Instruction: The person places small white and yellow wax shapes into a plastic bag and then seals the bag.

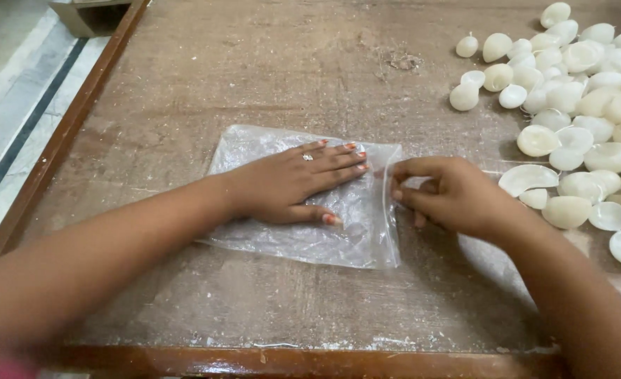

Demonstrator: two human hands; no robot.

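Right fingers pinched on bag's right edge; left hand flat on bag.

Right hand (451, 196): fingers (403, 198) together, clamped on the right-hand edge of the clear plastic bag (303, 242), which looks like its open end. Left hand (289, 186): fingers spread apart, palm down, pressing the bag flat, gripping nothing. The bag lies flat mid-counter (254, 77), long axis running left-right, its body stretching leftward from the right fingers and under the left hand. A pile of white wax cups (584, 105) sits well to the right, nearer the right hand, apart from the bag.
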